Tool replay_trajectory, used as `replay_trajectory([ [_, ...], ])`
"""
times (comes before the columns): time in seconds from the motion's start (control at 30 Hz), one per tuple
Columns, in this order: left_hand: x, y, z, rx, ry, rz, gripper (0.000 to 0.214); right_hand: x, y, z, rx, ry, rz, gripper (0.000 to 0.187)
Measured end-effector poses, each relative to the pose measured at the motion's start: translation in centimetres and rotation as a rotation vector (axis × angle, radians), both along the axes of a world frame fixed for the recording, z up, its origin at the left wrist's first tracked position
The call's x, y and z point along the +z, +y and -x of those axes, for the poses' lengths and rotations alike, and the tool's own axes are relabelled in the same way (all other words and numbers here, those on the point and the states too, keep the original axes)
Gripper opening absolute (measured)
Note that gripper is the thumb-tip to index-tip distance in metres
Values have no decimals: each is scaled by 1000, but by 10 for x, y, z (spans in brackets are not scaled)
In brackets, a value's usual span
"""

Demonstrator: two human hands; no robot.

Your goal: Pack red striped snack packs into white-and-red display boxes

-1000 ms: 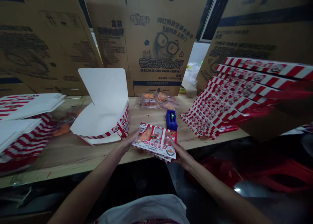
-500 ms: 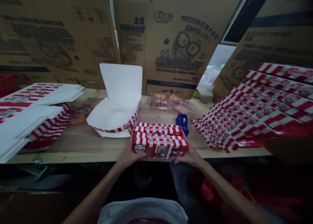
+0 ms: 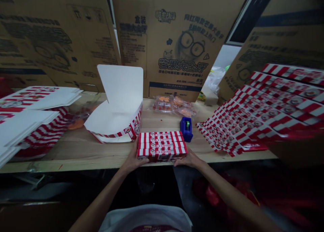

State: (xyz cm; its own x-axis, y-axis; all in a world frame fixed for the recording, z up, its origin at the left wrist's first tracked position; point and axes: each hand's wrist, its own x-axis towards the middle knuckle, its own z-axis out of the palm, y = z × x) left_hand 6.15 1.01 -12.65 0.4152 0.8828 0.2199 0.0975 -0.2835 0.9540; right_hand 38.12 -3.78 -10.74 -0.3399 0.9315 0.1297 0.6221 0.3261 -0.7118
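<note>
A row of several small red-and-white striped boxes [image 3: 162, 147] stands at the front edge of the table, pressed together side by side. My left hand [image 3: 133, 159] grips the left end of the row, with the thumb along the near face. At the right end my right hand [image 3: 188, 158] holds it the same way; some fingers of both hands are hidden behind the boxes. Just left of the row sits an open striped carton [image 3: 116, 120] with a white inside and its lid raised. A blue tape dispenser [image 3: 186, 129] stands close behind the right end.
Clear packs of orange pieces [image 3: 174, 105] lie farther back. Flat white-and-red cartons [image 3: 30, 119] are piled at the left. Many striped boxes [image 3: 263, 114] are stacked at the right. Large brown cardboard boxes [image 3: 174, 46] wall off the back of the wooden table [image 3: 106, 157].
The row of boxes, tilted and uneven before, now sits lower and level, its tops evenly lined up. Both hands have stayed on its ends. The view has shifted slightly.
</note>
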Motion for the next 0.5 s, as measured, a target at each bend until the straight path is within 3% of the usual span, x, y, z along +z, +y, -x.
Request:
replay_trajectory([
  [0.13, -1, 3, -1, 51, 22, -36, 115, 15, -12, -5, -17, 30, 34, 106],
  [0.27, -1, 3, -1, 52, 17, -29, 114, 70, -24, -10, -163, -56, -54, 121],
  [0.4, 0, 2, -1, 36, -18, -10, 114, 123, -4, 13, 44, -331, -120, 130],
  [0.5, 0, 1, -1, 44, -20, 4, 114, 131, 26, 36, 229, -524, -58, 132],
])
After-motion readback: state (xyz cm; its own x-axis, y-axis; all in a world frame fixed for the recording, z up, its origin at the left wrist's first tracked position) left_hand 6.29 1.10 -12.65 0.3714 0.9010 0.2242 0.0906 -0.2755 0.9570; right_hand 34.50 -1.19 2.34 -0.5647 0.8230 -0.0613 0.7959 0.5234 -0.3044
